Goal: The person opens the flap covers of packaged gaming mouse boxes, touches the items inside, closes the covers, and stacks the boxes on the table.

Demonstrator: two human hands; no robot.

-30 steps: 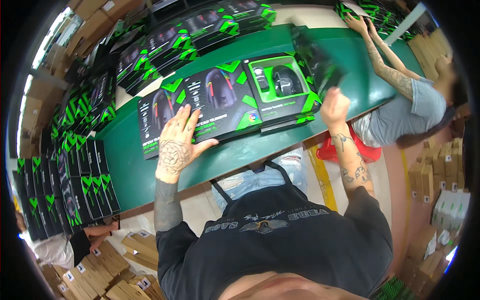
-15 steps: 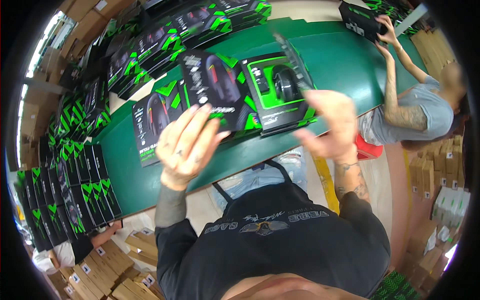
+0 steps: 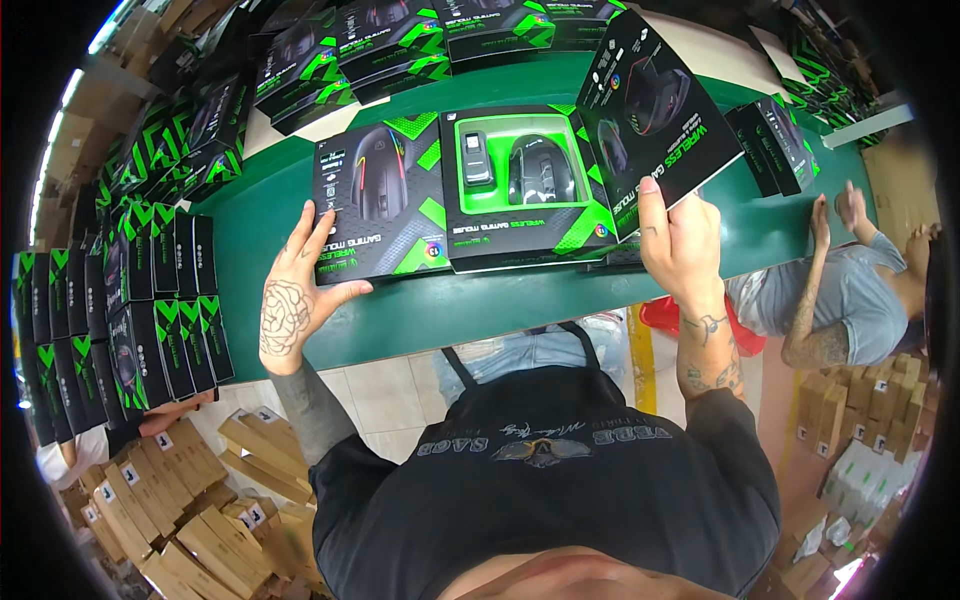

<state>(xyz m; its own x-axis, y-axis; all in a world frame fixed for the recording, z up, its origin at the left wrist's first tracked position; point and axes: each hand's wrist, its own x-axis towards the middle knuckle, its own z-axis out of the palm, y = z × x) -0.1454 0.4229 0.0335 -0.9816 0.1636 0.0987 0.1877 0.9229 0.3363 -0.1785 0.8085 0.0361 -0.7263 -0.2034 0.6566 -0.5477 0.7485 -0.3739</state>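
Note:
Two black-and-green gaming mouse boxes lie side by side in front of me. The left mouse box (image 3: 375,195) is closed, with a mouse pictured on its front. My left hand (image 3: 298,285) is at that box's left edge, fingers stretched and apart, the thumb near its lower corner. In the middle box a clear window shows a black mouse (image 3: 541,172) and a small dark part (image 3: 478,158) in a green tray (image 3: 500,203). The middle box's front flap (image 3: 645,110) is swung up to the right. My right hand (image 3: 682,240) pinches the flap's lower edge.
Similar boxes (image 3: 390,45) line the table's far side, and more stand stacked at the left (image 3: 165,300). On the green table (image 3: 400,325) at the right, a dark box (image 3: 775,145) stands near a co-worker's hands (image 3: 835,212). Brown cartons (image 3: 190,480) fill the floor at lower left.
My left hand has moved left to the closed box, which now lies flat beside the open one. My right hand has closed on the flap. The co-worker has let go of a box.

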